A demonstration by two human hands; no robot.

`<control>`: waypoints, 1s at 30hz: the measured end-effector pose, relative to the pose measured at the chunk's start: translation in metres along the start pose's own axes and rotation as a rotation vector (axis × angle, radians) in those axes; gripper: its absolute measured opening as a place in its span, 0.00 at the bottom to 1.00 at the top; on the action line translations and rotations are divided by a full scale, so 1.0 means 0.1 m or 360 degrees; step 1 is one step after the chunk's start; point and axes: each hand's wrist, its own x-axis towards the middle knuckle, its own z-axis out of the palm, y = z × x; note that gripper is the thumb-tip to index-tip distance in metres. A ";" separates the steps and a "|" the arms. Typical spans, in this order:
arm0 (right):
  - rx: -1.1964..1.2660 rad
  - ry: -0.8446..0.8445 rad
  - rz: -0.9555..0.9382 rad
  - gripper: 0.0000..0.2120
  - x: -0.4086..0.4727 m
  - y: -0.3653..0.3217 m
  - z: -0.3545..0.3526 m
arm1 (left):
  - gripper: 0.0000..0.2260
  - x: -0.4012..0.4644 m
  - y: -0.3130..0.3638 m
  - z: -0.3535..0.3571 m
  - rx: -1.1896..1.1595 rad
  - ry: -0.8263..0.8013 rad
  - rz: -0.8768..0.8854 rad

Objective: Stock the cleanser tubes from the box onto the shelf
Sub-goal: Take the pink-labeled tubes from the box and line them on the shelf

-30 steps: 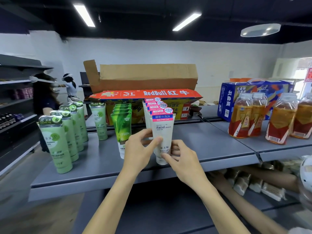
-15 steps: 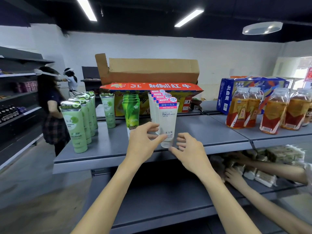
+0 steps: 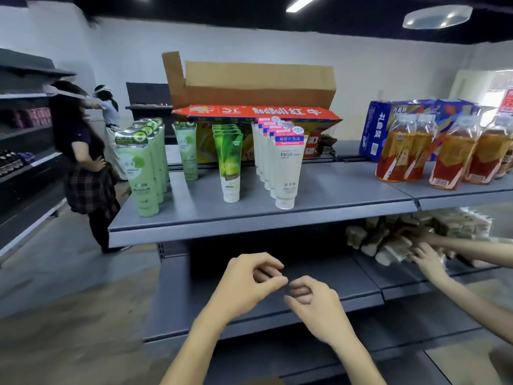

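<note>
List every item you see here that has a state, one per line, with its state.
Left hand: fingers loosely curled, holding nothing.
Right hand: fingers loosely curled, holding nothing.
White Facial cleanser tube with pink header: upright on cap, front of row.
Brown cardboard box: flaps open.
Grey metal shelf: partly stocked.

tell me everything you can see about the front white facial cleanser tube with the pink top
The front white facial cleanser tube stands upright on its white cap, crimped end up, near the front edge of the grey shelf. Its body looks like soft white plastic, printed "Facial" below a pink and blue band of Japanese text, with a round sticker at the top. It heads a row of matching tubes packed close behind it. No hand touches it.
</note>
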 end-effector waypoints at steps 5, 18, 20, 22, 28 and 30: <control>0.0004 -0.0082 0.0089 0.09 -0.13 0.24 0.30 | 0.07 -0.23 -0.28 0.17 -0.0067 -0.0022 -0.0107; -0.0043 -0.0357 0.0533 0.08 -0.73 1.44 0.96 | 0.06 -1.01 -1.47 1.04 -0.0106 -0.0066 -0.0784; -0.0081 -0.0428 0.0621 0.07 -0.85 1.69 1.07 | 0.06 -1.15 -1.65 1.24 -0.0085 -0.0151 -0.0884; -0.0128 -0.0488 0.0701 0.03 -0.95 1.89 1.16 | 0.06 -1.30 -1.82 1.42 -0.0063 -0.0217 -0.0988; -0.0221 -0.0686 0.0873 0.12 -1.08 2.24 1.34 | 0.06 -1.60 -2.28 1.89 -0.0020 -0.0245 -0.1293; -0.0263 -0.0727 0.0842 0.12 -1.11 2.33 1.38 | 0.08 -1.62 -2.40 2.06 0.0035 -0.0229 -0.1339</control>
